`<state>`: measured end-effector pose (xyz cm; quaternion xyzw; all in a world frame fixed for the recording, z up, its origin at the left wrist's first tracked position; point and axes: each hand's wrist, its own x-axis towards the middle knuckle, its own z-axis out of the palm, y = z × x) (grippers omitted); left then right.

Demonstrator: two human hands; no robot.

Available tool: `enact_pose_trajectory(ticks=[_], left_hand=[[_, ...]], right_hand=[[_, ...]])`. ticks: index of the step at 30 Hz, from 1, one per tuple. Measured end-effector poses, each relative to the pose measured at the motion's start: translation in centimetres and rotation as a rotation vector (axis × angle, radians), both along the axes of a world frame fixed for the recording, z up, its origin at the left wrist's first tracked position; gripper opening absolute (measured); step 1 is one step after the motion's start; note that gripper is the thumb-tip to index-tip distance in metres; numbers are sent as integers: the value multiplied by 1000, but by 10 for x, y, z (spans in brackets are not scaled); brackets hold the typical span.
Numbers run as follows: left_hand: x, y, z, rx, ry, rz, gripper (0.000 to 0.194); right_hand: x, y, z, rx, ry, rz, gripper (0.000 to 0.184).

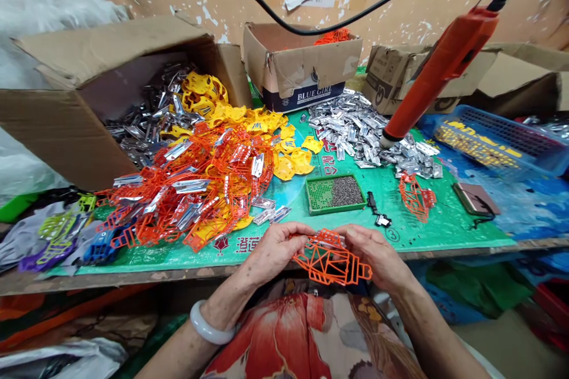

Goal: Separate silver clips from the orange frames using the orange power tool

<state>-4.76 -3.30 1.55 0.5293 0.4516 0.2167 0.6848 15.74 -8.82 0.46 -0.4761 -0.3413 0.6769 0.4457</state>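
Both hands hold one orange plastic lattice frame [331, 262] just over the near edge of the green mat [418, 226]. My left hand [275, 249] pinches its left end, fingers closed. My right hand [373, 251] grips its upper right side, fingers curled. A white bangle [208, 325] sits on my left wrist. Straight ahead on the mat lies a small green tray [334, 193] of tiny dark screws. A second orange frame [415, 195] lies right of the tray, with two small black parts [377, 212] between them.
A heap of orange frames, yellow pieces and silver metal plates [200, 189] spills from an open cardboard box [71, 100] at left. A silver plate pile [368, 136] lies at back centre. An orange electric screwdriver [438, 71] hangs above the right. A blue basket [502, 142] stands far right.
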Motion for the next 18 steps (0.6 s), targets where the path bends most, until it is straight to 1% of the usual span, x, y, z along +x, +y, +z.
enact_pose_trajectory(ticks=[3, 5, 8, 11, 15, 18], left_hand=[[2, 0, 4, 25, 7, -7, 19], [3, -1, 7, 40, 14, -13, 19], [5, -3, 9, 47, 24, -2, 21], [5, -4, 8, 93, 47, 10, 22], [3, -3, 4, 195, 70, -13, 22], [4, -2, 4, 216, 84, -9, 23]], right_hand=[[-1, -1, 2, -56, 70, -44, 24], [0, -1, 1, -69, 96, -53, 25], [1, -1, -1, -62, 74, -45, 27], [2, -1, -3, -50, 37, -65, 26], [2, 0, -4, -51, 49, -69, 25], [2, 1, -3, -45, 47, -60, 26]])
